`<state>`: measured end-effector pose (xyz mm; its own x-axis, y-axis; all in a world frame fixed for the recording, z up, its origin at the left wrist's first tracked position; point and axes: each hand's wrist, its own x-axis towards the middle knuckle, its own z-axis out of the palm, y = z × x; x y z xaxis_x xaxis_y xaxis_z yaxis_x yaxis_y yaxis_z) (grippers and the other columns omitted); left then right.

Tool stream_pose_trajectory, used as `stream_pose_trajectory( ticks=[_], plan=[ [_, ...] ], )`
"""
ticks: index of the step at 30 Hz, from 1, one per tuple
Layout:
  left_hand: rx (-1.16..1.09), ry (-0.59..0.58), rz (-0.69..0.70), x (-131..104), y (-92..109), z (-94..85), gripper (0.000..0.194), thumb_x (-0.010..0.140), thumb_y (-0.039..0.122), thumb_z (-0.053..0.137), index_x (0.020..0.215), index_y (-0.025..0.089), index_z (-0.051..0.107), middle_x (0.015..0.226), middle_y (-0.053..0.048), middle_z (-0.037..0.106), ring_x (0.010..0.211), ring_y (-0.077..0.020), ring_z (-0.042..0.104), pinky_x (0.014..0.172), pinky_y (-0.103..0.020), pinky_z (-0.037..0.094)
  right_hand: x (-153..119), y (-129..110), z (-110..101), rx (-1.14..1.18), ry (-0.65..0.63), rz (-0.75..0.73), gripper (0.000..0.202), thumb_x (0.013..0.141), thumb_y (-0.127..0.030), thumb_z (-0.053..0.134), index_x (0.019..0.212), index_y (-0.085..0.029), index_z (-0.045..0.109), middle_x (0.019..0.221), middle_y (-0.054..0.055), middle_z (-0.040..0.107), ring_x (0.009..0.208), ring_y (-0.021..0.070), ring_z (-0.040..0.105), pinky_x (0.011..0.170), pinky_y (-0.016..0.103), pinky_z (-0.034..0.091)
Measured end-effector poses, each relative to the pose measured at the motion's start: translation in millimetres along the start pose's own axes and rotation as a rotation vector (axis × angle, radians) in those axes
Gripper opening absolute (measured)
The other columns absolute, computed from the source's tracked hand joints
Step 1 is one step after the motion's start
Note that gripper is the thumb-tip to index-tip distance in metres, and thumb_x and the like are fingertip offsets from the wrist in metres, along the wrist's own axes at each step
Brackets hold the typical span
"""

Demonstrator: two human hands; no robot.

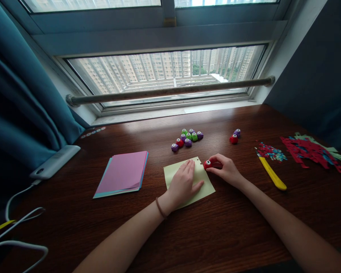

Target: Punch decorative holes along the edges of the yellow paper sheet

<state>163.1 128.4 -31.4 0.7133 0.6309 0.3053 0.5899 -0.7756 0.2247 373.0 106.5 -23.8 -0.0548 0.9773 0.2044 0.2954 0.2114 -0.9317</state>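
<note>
Craft punch [207,164], red, small and rounded, sits just right of the frame's centre at the upper right edge of a pale yellow sheet [206,185]. Its white-ringed, dark-centred button faces up; the stubby body shows no clear long axis. The right hand [221,168] pinches it narrowly between thumb and fingertips. The left hand [184,182] lies flat on the sheet, fingers together and thumb spread, a brown band [160,207] round its wrist. The thin, matt sheet lies askew, its punch-side edge slanting from upper centre down to the right, with small dark notches [201,164] near the top corner.

Above centre clusters a group of purple, green and red punches [188,136]; a further pair [234,139] stands right of it. Left of centre lies a stack of smooth coloured paper [123,170], pink uppermost. At right are a yellow-handled craft knife [272,174], slanting from upper left to lower right, speckled confetti [272,151] and tangled red paper strips [309,149].

The desk [216,227] is dark reddish-brown with wood grain. At left are a white rounded device [57,161] with a cable [19,197] and a blue curtain [25,94]. Across the top, a window [159,72] with a metal rail [170,91] shows tall buildings.
</note>
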Motion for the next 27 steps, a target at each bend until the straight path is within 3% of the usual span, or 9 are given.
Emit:
stream_pose_trajectory(
  ticks=[7, 14, 20, 27],
  plan=[
    [0.009, -0.014, 0.001, 0, 1, -2.6, 0.069, 0.084, 0.045, 0.054, 0.131, -0.002, 0.034, 0.131, -0.022, 0.042, 0.126, -0.0304, 0.034, 0.106, -0.042, 0.033, 0, -4, -1, -0.114, -0.024, -0.074, 0.02, 0.071, -0.026, 0.07, 0.086, -0.018, 0.059, 0.088, 0.003, 0.056, 0.08, 0.0168, 0.059, 0.074, 0.031, 0.055],
    [0.033, -0.016, -0.001, 0, 0, -0.9, 0.072, 0.083, 0.045, 0.056, 0.131, -0.003, 0.034, 0.134, -0.023, 0.038, 0.128, -0.0303, 0.033, 0.106, -0.042, 0.032, -1, -12, -5, -0.148, -0.195, -0.126, 0.024, 0.076, -0.019, 0.063, 0.1, -0.02, 0.062, 0.098, 0.005, 0.06, 0.089, 0.0177, 0.059, 0.078, 0.03, 0.053],
    [0.05, -0.053, -0.013, 1, 2, -3.4, 0.073, 0.083, 0.047, 0.055, 0.131, -0.003, 0.035, 0.135, -0.023, 0.036, 0.128, -0.0301, 0.031, 0.108, -0.042, 0.028, -3, -9, -2, -0.145, -0.202, -0.132, 0.025, 0.08, -0.016, 0.058, 0.105, -0.021, 0.062, 0.101, 0.003, 0.062, 0.092, 0.0177, 0.059, 0.086, 0.032, 0.049],
    [0.047, -0.064, -0.014, 1, 0, -1.3, 0.072, 0.084, 0.047, 0.053, 0.132, -0.002, 0.034, 0.136, -0.022, 0.035, 0.13, -0.0298, 0.029, 0.108, -0.042, 0.027, -3, -7, 3, -0.237, -0.115, -0.198, 0.025, 0.081, -0.018, 0.06, 0.105, -0.022, 0.062, 0.103, 0.002, 0.064, 0.095, 0.0165, 0.059, 0.088, 0.03, 0.046]
  ],
)
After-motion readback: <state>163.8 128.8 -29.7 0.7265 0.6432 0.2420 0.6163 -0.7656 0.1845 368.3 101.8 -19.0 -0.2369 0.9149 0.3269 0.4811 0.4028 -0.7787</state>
